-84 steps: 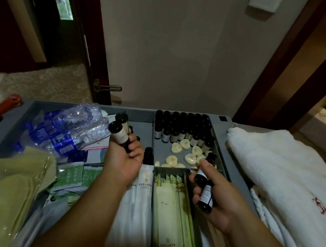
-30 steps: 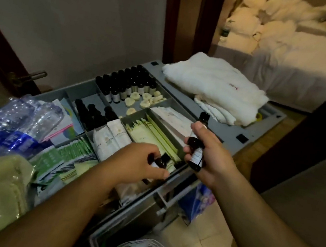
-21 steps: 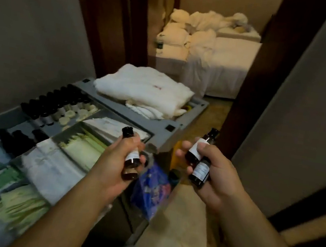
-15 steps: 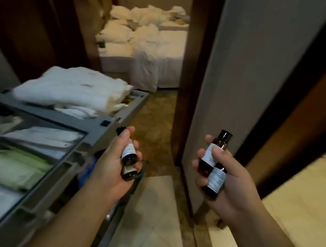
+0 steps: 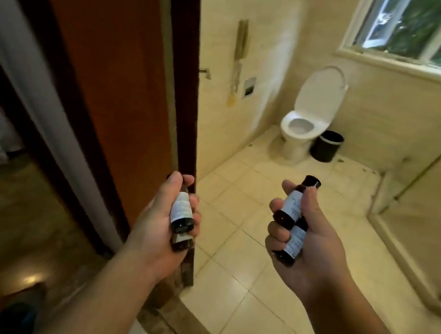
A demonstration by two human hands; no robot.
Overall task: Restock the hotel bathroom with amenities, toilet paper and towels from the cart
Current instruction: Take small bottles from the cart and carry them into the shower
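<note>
Cream tile floor [image 5: 237, 282] spreads beneath and ahead of both grips. Just left of the left grip [image 5: 166, 224] stands a brown wooden door [image 5: 100, 65]. Far ahead of the right grip [image 5: 307, 247] and above it is a window [image 5: 431, 32]. Below the window sits a white toilet [image 5: 305, 122] with its lid up, a black bin [image 5: 326, 146] just beside it. The left grip is curled round the left pair of bottles [image 5: 182, 212], small, dark and white-labelled. The right grip clasps the right pair of bottles [image 5: 291, 206].
</note>
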